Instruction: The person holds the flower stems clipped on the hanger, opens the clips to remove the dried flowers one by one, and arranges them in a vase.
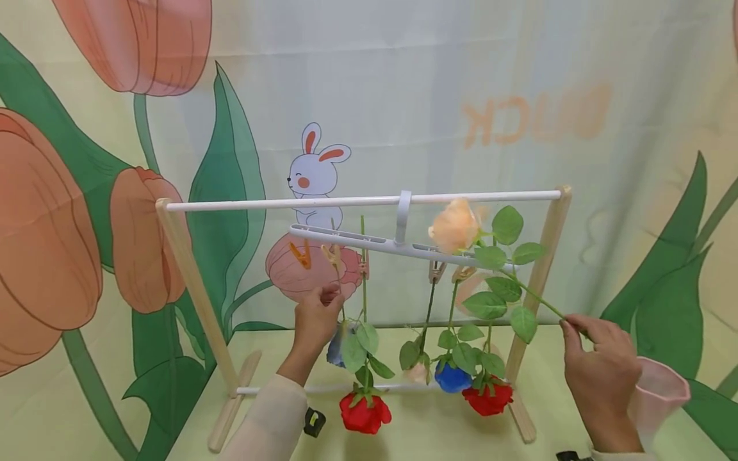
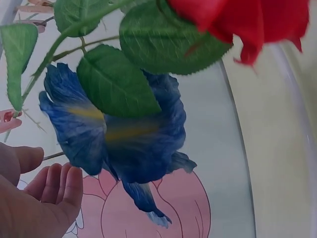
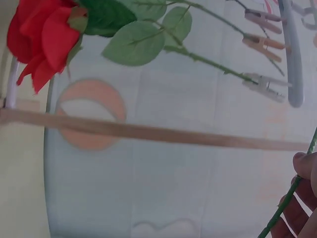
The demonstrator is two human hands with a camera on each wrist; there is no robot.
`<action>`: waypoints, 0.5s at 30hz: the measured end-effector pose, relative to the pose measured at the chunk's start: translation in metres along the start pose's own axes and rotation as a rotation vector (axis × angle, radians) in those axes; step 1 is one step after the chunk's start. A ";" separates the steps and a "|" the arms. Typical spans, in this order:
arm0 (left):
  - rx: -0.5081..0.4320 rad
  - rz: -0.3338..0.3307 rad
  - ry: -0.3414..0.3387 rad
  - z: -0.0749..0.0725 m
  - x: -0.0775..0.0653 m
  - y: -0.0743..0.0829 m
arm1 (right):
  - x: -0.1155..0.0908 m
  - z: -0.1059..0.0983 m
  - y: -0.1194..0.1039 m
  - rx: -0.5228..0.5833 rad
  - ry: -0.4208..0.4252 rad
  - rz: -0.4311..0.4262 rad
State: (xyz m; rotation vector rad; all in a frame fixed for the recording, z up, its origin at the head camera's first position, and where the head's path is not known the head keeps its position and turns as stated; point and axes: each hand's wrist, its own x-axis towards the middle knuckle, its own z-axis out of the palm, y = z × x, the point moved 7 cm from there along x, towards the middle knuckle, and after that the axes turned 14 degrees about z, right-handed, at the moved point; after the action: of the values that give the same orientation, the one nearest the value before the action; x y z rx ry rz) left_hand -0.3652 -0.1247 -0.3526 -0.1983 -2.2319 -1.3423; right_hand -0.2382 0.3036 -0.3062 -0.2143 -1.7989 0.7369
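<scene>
My left hand [image 1: 316, 320] pinches the thin stem of a blue iris [image 2: 133, 134], which hangs head down below a pale clothespin [image 1: 331, 255] on the grey hanger [image 1: 369, 242]. In my right hand [image 1: 602, 371] is the green stem of a peach rose [image 1: 455, 225]; its bloom points up and left, in front of the hanger's right end. That stem also shows between thumb and fingers in the right wrist view. Other flowers hang upside down from clips: a red rose [image 1: 364, 413], a blue rose [image 1: 452, 378], another red rose [image 1: 488, 397] and a pale flower [image 1: 416, 372].
The hanger hooks over a white rod [image 1: 259, 204] on a wooden stand [image 1: 196, 294] and tilts down to the right. An orange clothespin [image 1: 300, 256] hangs at its left end. A pink vase [image 1: 657, 390] stands behind my right hand. A small black object [image 1: 314, 422] lies near the front.
</scene>
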 end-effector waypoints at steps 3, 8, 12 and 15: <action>-0.006 0.001 -0.005 0.004 0.000 0.001 | 0.004 -0.010 0.013 -0.033 0.007 0.039; -0.005 0.005 -0.001 0.005 0.001 0.003 | 0.008 -0.027 0.031 -0.128 0.040 0.103; -0.038 -0.006 0.004 0.004 0.001 0.005 | 0.011 -0.036 0.046 -0.163 0.075 0.183; -0.070 -0.020 -0.006 0.005 0.000 0.005 | 0.012 -0.040 0.059 -0.144 0.083 0.265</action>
State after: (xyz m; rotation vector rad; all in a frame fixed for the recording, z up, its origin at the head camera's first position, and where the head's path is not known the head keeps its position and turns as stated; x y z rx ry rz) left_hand -0.3649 -0.1182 -0.3508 -0.2054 -2.1986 -1.4333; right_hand -0.2185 0.3710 -0.3238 -0.5795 -1.7642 0.7721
